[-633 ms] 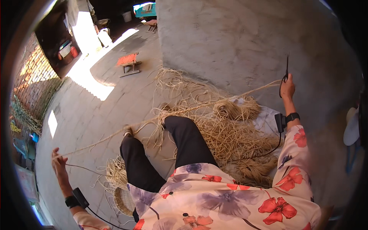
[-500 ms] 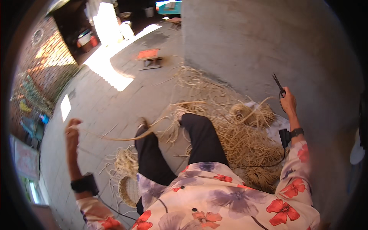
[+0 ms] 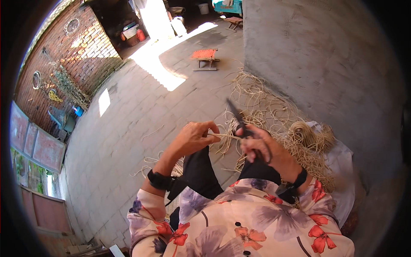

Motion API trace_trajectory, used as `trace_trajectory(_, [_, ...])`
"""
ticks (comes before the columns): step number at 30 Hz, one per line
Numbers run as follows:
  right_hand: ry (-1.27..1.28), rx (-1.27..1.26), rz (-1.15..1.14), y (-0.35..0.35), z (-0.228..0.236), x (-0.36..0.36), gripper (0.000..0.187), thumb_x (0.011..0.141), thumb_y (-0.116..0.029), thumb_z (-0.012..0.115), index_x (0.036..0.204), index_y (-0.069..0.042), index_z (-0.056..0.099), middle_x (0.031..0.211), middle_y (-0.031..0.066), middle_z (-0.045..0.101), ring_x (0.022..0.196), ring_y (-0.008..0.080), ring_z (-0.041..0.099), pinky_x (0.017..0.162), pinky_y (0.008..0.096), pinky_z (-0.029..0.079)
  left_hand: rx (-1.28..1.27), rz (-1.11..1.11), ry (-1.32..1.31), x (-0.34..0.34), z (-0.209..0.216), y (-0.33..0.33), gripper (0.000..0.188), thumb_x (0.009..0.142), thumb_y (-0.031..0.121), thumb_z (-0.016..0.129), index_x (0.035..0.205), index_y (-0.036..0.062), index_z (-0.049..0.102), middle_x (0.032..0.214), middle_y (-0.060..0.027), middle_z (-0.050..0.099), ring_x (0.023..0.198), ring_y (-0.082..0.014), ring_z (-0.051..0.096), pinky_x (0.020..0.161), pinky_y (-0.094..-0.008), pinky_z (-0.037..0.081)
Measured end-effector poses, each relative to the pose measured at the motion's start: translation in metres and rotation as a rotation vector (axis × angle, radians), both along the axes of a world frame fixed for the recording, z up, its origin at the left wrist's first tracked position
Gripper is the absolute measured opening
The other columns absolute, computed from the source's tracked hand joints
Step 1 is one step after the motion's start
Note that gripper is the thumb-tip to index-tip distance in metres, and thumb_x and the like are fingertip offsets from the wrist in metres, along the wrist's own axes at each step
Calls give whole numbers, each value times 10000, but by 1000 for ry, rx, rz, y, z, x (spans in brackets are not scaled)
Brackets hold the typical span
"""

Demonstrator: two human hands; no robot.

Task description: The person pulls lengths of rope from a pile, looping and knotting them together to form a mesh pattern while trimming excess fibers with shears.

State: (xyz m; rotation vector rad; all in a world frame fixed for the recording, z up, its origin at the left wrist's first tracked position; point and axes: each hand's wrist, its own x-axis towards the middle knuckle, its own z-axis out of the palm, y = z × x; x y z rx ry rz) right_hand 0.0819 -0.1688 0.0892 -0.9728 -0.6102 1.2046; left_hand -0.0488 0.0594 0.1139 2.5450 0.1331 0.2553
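Between my hands a short stretch of pale cord (image 3: pixel 225 135) runs roughly level, above my knees. My left hand (image 3: pixel 193 138) is closed in a pinch on its left end. Black scissors (image 3: pixel 235 112) are held in my right hand (image 3: pixel 266 147), blades pointing up and to the left, a handle loop round the fingers. The cord's other end reaches the fingers of my right hand; whether they grip it too I cannot tell. Beyond and to the right lies a large tangled heap of the same cord (image 3: pixel 261 112), with a rolled coil (image 3: pixel 301 132) on it.
A pale cloth (image 3: pixel 340 160) lies under the heap, beside a grey wall (image 3: pixel 317 55). A low stool with an orange seat (image 3: pixel 204 54) stands ahead on the paved floor (image 3: pixel 128 132). More loose cord (image 3: pixel 147 161) lies by my left leg. A brick wall (image 3: pixel 81 47) rises at the far left.
My hands, spread far apart before, have come together in front of my knees. The scissors moved left with my right hand. My view has turned a little left.
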Motion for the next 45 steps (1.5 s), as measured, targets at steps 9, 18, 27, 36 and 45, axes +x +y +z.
trace_trajectory(9, [-975, -607, -1172, -249, -63, 232, 278, 821, -168, 629, 1080, -116, 545, 684, -5, 545, 492, 60, 477, 428, 224, 382, -800, 247, 282, -92, -36, 98, 271, 894, 317, 604, 860, 59, 681, 584, 81, 388, 525, -31, 306, 467, -220, 235])
trace_trajectory(18, [-646, -342, -363, -143, -10, 105, 354, 849, -199, 617, 1123, 4, 521, 882, 91, 618, 748, 162, 613, 669, 295, 504, -855, 593, -72, -80, -53, 58, 206, 899, 256, 572, 833, 75, 644, 540, 106, 352, 452, -15, 273, 416, -208, 198])
trace_trajectory(27, [79, -53, 376, -11, -50, -26, 465, 971, -413, 453, 1170, 6, 492, 1078, 168, 613, 911, 191, 605, 845, 329, 479, -876, 469, -181, -43, -49, -8, 192, 916, 228, 563, 821, 70, 618, 588, 88, 420, 497, -12, 356, 437, -189, 263])
trace_trajectory(36, [188, -70, -16, -34, -73, 0, 396, 992, -447, 381, 1063, -76, 499, 757, 82, 615, 508, 54, 406, 451, 187, 308, -662, 281, -40, -56, -87, -45, 233, 896, 220, 596, 852, -7, 624, 674, 15, 523, 646, -66, 449, 564, -241, 384])
trace_trajectory(45, [-612, -45, 58, 7, -47, -30, 505, 844, -75, 656, 1294, -88, 427, 1142, 97, 595, 755, 31, 532, 628, 189, 463, -485, 208, -24, -57, -94, -62, 253, 877, 245, 619, 881, -7, 630, 680, -105, 605, 607, -175, 558, 574, -325, 438])
